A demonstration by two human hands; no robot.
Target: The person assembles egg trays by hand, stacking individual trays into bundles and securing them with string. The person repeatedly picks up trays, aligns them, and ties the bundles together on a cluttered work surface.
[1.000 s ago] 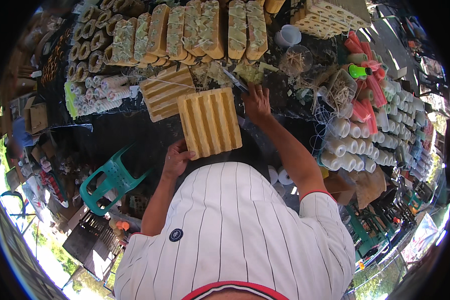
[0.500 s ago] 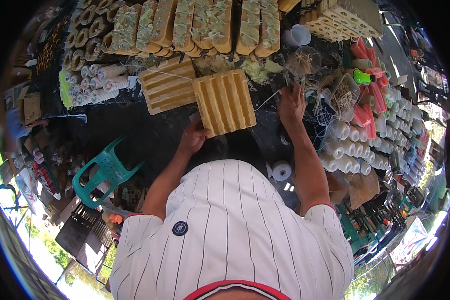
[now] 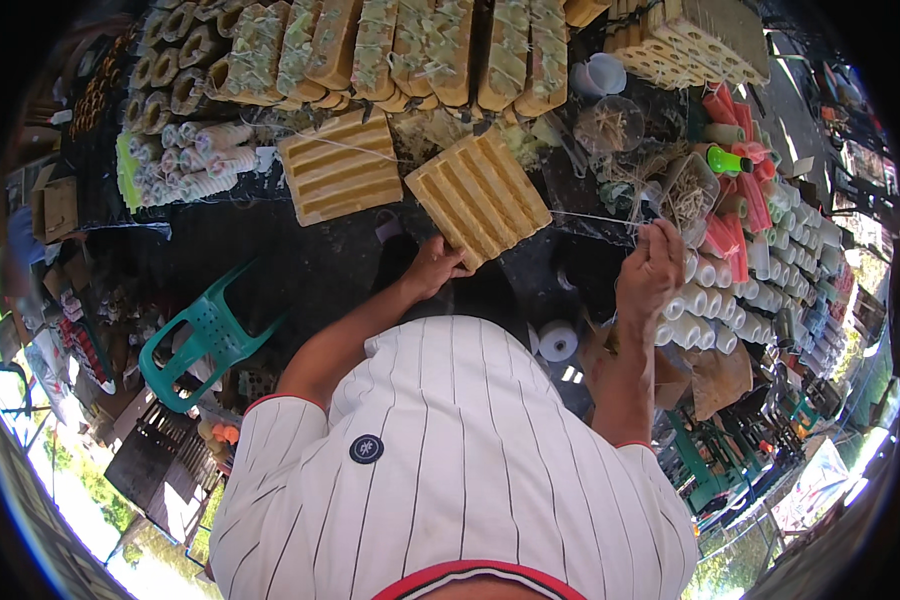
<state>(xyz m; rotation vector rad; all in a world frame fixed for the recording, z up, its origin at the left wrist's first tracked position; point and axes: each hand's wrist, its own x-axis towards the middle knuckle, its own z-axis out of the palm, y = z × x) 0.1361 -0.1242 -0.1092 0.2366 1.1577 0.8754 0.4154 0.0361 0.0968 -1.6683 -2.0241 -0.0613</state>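
A ridged yellow slab, wax-like in look [image 3: 480,198], is tilted at the near edge of the dark worktable. My left hand [image 3: 435,270] grips its near corner, with the thumb on top. From the slab's right corner a thin whitish string [image 3: 595,216] runs taut to my right hand [image 3: 652,262]. The fingers of that hand are closed on the string's end, beside the rows of white candles. To the left of the held slab lies a second ridged slab [image 3: 340,167], with a string across it.
Long yellow blocks [image 3: 375,50] topped with pale drips stand along the back. Clear plastic cups [image 3: 610,124] and a bright green bottle-like object [image 3: 727,160] sit at right. White candles [image 3: 705,305] lie stacked there. A green plastic chair [image 3: 205,340] stands at left.
The slab has turned clockwise and shifted right with my left hand. My right hand has moved right and nearer to me, drawing the string straight.
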